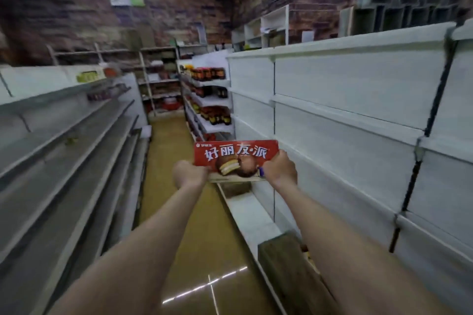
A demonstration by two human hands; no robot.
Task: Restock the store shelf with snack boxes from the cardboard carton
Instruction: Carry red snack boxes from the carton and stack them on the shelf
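A red snack box with white lettering and a chocolate pie picture is held out in front of me at arm's length, its printed face towards the camera. My left hand grips its left end and my right hand grips its right end. The box hovers above the low white shelf on the right side of the aisle. The brown cardboard carton stands on that shelf near my right forearm, which hides part of it.
White shelving panels line the right side. Grey bare shelves run along the left. Dark bottles fill shelves farther down the aisle. The yellow floor runs between the two rows. A brick wall stands behind.
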